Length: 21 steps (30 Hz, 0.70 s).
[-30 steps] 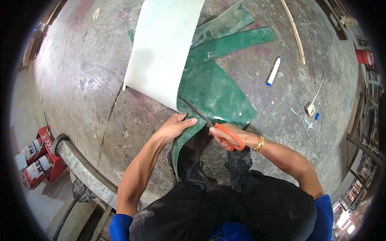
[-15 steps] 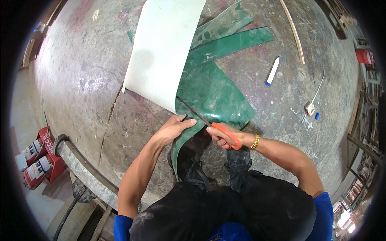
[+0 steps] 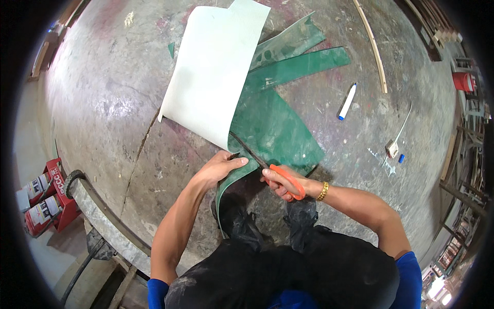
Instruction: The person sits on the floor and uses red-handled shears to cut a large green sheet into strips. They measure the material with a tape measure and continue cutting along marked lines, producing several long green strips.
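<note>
My right hand (image 3: 283, 183) grips scissors with orange handles (image 3: 295, 188), their dark blades pointing up and left across a green sheet (image 3: 280, 126). The blade tips reach the edge of a pale sheet (image 3: 211, 72), which looks like the folded-over back of the green one; I cannot tell for sure. Closed on a narrow green strip (image 3: 231, 177) is my left hand (image 3: 218, 167), thumb on top, beside the blades. That strip curves down toward my left shoe. Two cut-looking green pieces (image 3: 303, 67) lie beyond the sheet.
On the concrete floor at right lie a white marker (image 3: 347, 103), its blue cap (image 3: 401, 158), a small whitish object with a thin tail (image 3: 392, 148) and a wooden strip (image 3: 373, 46). Fire extinguishers in a red stand (image 3: 64, 198) are at left. A red bucket (image 3: 463, 81) stands far right.
The whole view has shifted slightly, so the floor objects sit lower. Both hands keep nearly the same places, and the scissors remain at the edge of the pale sheet.
</note>
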Each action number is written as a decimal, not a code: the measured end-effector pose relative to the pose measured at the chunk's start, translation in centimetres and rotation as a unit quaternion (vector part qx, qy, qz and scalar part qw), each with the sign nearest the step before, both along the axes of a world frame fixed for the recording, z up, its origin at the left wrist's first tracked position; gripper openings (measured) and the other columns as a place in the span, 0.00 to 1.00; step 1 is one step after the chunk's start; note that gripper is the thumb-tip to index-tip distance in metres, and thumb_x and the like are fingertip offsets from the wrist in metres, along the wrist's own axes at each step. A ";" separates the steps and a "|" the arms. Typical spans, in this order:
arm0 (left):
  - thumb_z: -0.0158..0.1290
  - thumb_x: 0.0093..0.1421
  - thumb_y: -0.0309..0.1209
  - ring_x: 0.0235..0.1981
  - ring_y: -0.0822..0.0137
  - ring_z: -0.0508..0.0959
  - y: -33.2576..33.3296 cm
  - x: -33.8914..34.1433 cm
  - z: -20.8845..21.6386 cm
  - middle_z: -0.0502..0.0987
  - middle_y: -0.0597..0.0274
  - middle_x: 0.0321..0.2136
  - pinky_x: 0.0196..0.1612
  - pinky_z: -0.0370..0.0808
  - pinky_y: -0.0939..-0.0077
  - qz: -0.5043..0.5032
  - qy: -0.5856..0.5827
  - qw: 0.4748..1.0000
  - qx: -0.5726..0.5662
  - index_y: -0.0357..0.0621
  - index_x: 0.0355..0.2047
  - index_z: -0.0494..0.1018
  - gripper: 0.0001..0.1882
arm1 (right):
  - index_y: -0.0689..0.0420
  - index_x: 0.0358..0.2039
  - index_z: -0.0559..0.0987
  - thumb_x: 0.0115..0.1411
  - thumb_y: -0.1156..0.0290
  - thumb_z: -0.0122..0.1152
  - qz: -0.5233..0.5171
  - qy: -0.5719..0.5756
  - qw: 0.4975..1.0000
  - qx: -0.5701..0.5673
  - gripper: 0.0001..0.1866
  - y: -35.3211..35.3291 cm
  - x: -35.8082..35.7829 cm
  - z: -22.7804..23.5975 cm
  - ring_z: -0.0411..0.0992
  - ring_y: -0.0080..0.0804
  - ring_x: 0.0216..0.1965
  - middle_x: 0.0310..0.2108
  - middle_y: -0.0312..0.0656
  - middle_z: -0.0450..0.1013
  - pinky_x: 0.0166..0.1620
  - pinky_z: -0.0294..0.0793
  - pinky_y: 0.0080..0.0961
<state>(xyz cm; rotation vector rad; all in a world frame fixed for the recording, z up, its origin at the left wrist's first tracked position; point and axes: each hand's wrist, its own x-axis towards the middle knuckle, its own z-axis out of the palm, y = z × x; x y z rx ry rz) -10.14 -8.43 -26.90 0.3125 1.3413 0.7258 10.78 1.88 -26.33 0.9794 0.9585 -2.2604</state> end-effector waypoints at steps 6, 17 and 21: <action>0.54 0.59 0.35 0.31 0.75 0.74 0.0 -0.2 0.1 0.77 0.62 0.33 0.36 0.71 0.79 -0.017 0.019 1.000 0.004 0.33 0.40 0.74 0.16 | 0.61 0.34 0.67 0.59 0.38 0.46 -0.010 0.025 0.999 -0.027 0.32 0.0 0.3 -0.5 0.53 0.14 0.11 0.15 0.28 0.54 0.12 0.55 0.16; 0.54 0.59 0.31 0.33 0.75 0.75 -1.3 0.3 1.3 0.78 0.63 0.34 0.38 0.73 0.78 -0.020 0.006 0.999 0.027 0.32 0.42 0.73 0.15 | 0.53 0.31 0.64 0.58 0.35 0.44 -0.003 0.065 0.995 -0.079 0.30 0.2 0.0 -0.9 0.60 0.19 0.16 0.20 0.33 0.59 0.18 0.65 0.20; 0.55 0.58 0.30 0.34 0.74 0.75 -0.7 -0.4 1.7 0.78 0.63 0.35 0.40 0.73 0.77 -0.058 0.008 0.998 -0.005 0.32 0.42 0.73 0.15 | 0.54 0.30 0.64 0.57 0.34 0.44 0.015 0.069 0.996 -0.059 0.30 0.2 -0.1 -0.8 0.61 0.18 0.17 0.21 0.32 0.60 0.19 0.65 0.19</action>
